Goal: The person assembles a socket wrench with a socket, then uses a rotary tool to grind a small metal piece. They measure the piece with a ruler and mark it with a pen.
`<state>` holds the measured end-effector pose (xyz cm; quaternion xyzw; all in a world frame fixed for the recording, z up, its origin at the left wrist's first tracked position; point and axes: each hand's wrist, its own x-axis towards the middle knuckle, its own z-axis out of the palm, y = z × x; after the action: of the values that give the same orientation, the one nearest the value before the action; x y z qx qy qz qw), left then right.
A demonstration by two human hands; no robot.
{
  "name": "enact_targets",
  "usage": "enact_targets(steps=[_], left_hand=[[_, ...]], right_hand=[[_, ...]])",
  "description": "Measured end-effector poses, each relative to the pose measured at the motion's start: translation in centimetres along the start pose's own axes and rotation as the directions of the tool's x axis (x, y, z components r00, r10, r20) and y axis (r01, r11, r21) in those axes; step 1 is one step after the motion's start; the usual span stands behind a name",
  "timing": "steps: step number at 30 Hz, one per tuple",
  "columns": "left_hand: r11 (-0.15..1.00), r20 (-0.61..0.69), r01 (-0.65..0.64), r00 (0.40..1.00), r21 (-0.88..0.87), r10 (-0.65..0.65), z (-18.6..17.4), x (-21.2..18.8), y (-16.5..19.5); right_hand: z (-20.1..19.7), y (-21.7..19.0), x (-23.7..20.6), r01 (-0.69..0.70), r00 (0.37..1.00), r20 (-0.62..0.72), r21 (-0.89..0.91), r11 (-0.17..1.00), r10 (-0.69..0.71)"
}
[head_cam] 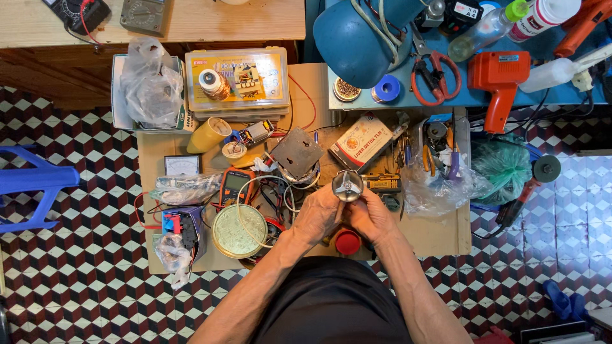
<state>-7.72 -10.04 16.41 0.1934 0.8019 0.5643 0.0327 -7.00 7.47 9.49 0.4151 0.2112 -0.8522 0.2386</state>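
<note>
Around a brown cardboard sheet [440,236] on the checkered floor: orange multimeter [236,185] and round green circuit board [240,230] on its left half. Beyond its far edge, clear plastic parts box [237,83], red-handled scissors [435,75], orange glue gun [498,79]. Off its left side, blue plastic stool [29,185].

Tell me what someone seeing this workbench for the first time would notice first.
Probably the shiny round metal part held up at the centre by the left hand and right hand, over a cluttered cardboard sheet. Next, the orange drill on the blue shelf at upper right, and the bold cube-patterned floor tiles.
</note>
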Motion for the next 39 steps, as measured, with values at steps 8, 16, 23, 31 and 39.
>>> enact_targets(steps=[8, 16, 23, 31, 39], left_hand=[[0.989, -0.100, 0.142, 0.984, -0.044, -0.146, -2.7, -0.8, 3.1], [0.467, 0.116, 0.374, 0.863, -0.801, -0.492, -4.0, -0.2, 5.0], [0.361, 0.141, 0.413, 0.797, -0.836, -0.587, -3.3, 0.7, 4.9], [0.345, 0.152, 0.466, 0.746, -0.815, -0.649, -2.7, 1.2, 4.4], [0.471, 0.030, 0.408, 0.779, -0.782, -0.626, -1.1, 1.4, 4.8]], right_hand=[[1.1, -0.1, 0.7, 0.133, 0.989, 0.066, 0.016, 0.991, -0.134], [1.9, -0.3, 0.6, 0.131, 0.989, 0.072, -0.025, 0.991, -0.129], [1.9, -0.2, -0.4, 0.201, 0.974, 0.112, -0.006, 0.980, -0.199], [0.9, -0.1, 0.2, 0.206, 0.969, 0.137, 0.002, 0.979, -0.204], [0.9, 0.2, 0.4, 0.239, 0.966, 0.105, -0.002, 0.971, -0.238]])
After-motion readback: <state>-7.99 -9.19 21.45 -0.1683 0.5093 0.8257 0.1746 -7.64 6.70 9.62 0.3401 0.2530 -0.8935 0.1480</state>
